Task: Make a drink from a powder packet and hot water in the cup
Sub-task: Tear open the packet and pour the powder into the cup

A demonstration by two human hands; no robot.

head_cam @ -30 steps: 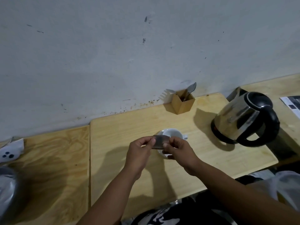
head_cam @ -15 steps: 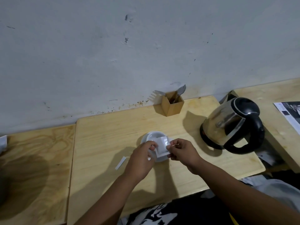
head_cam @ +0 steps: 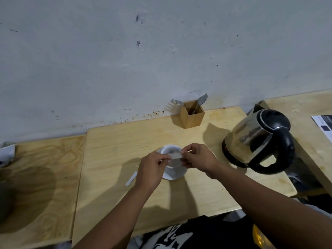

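Observation:
A white cup (head_cam: 168, 151) stands on a white saucer (head_cam: 177, 174) in the middle of the wooden table. Both my hands hover right over it. My left hand (head_cam: 151, 170) and my right hand (head_cam: 199, 157) pinch the two ends of a small white powder packet (head_cam: 175, 156), held flat above the cup's mouth. The packet is blurred, so I cannot tell whether powder is falling. A steel kettle (head_cam: 255, 139) with a black handle and lid stands upright to the right of the cup.
A torn white strip (head_cam: 131, 179) lies on the table left of my left hand. A wooden holder (head_cam: 193, 116) with a fork and a spoon stands against the wall. A printed sheet (head_cam: 323, 125) lies on the right table. A white object (head_cam: 6, 155) sits at the far left.
The packet was held closed between both hands a second ago. A torn strip now lies on the table, and the packet has tipped flatter over the cup. The camera view shifted right.

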